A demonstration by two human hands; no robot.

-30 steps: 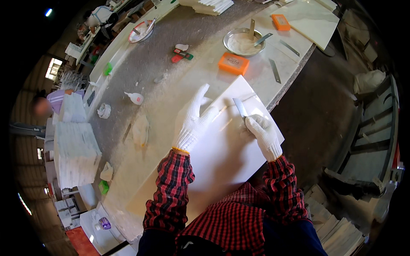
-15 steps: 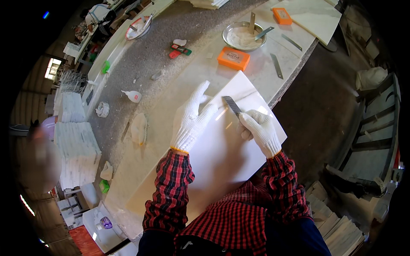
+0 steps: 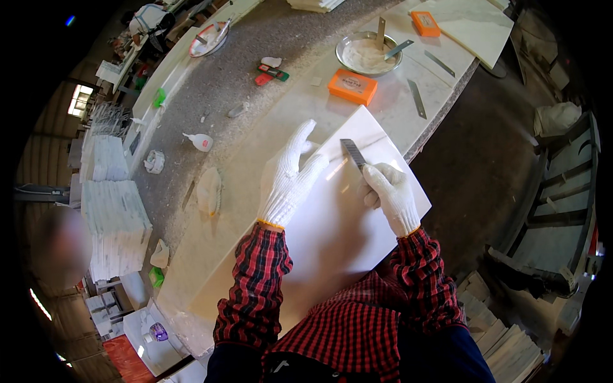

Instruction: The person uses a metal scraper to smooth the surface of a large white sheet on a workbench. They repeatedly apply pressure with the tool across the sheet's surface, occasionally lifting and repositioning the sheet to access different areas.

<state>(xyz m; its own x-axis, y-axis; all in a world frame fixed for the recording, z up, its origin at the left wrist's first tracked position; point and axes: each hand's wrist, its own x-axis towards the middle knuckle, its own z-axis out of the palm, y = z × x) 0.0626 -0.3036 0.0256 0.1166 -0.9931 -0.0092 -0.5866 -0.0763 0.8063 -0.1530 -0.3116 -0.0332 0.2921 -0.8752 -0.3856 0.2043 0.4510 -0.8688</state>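
Observation:
A glossy white stone-look slab (image 3: 319,236) lies at an angle in front of me, over a larger pale slab. My left hand (image 3: 288,179), in a white knit glove, rests along its left edge with fingers stretched out and thumb spread over the face. In my gloved right hand (image 3: 391,196) is a flat metal scraper (image 3: 352,153), pinched at its near end. The scraper's far end is at the slab's upper part, beside a grey vein; whether it touches the surface I cannot tell.
Beyond the slab stand a metal bowl (image 3: 372,73) of pale paste with two scrapers in it, and an orange box (image 3: 351,87). Loose metal strips (image 3: 417,99) lie nearby. Leftward are a white squeeze bottle (image 3: 200,142), a spare glove (image 3: 209,191), stacked slabs (image 3: 118,230) and a blurred person (image 3: 62,246).
The scraper in my right hand has shifted slightly up and to the right over the slab. My left hand has stayed at the slab's edge.

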